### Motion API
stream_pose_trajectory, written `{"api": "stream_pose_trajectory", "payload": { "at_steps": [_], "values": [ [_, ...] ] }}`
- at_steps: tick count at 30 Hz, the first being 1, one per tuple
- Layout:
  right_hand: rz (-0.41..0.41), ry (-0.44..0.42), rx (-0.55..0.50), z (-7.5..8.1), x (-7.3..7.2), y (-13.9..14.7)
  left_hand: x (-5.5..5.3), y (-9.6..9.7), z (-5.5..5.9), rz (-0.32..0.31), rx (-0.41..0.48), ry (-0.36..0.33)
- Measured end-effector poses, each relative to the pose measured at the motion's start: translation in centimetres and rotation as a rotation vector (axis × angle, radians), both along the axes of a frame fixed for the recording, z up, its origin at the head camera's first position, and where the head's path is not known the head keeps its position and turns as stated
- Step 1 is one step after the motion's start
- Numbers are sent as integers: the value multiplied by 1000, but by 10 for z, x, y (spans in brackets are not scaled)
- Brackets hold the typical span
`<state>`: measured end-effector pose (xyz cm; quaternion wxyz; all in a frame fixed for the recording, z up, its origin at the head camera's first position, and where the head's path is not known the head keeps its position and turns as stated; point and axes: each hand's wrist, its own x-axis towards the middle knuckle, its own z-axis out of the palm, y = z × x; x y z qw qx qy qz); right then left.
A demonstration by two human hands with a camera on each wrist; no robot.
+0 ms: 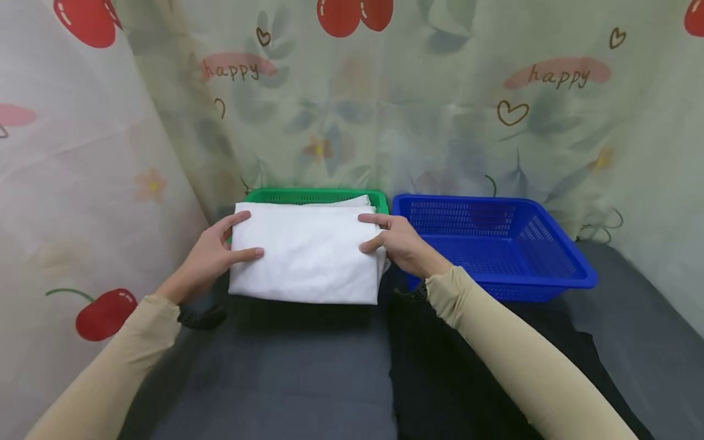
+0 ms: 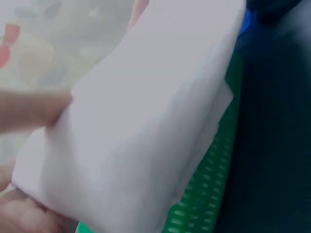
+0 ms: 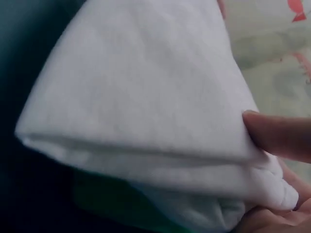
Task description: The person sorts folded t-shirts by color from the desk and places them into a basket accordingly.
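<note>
A folded white cloth (image 1: 308, 256) is held between both hands in the head view, in front of and partly over a green basket (image 1: 297, 195). My left hand (image 1: 211, 250) grips its left edge, thumb on the near face. At the opposite edge, my right hand (image 1: 404, 244) pinches the cloth, with its thumb (image 3: 277, 136) on top and other fingers underneath. Several folded layers show along that side in the right wrist view. Another white fabric edge (image 1: 360, 200) sticks out behind the cloth; whether it belongs to the same piece I cannot tell. Most of the basket is hidden.
A blue basket (image 1: 467, 199) stands to the right of the green one. Black fabric (image 1: 456, 373) lies on the dark grey surface (image 1: 286, 379) under my right forearm. A printed curtain (image 1: 440, 122) hangs behind and at the left.
</note>
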<state>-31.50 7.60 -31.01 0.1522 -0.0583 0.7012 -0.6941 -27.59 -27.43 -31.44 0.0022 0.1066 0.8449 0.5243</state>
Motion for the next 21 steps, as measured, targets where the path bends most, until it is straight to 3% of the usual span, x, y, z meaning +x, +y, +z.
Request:
{"api": "stream_pose_trajectory", "payload": {
  "at_steps": [5,8,13,15,17,21],
  "values": [
    [-40,0,18,23,-32,-9,-31,4,12,51,-8,9],
    [-44,68,29,34,-44,-13,-48,6,21,55,17,23],
    [10,148,37,37,-57,-18,-67,5,29,95,0,18],
    [54,164,101,34,-60,-19,-72,6,28,105,-42,-9],
    [100,193,237,30,-61,-18,-75,6,26,92,-98,-57],
    [148,258,475,24,-57,-13,-73,8,20,56,-198,-155]
  ]
}}
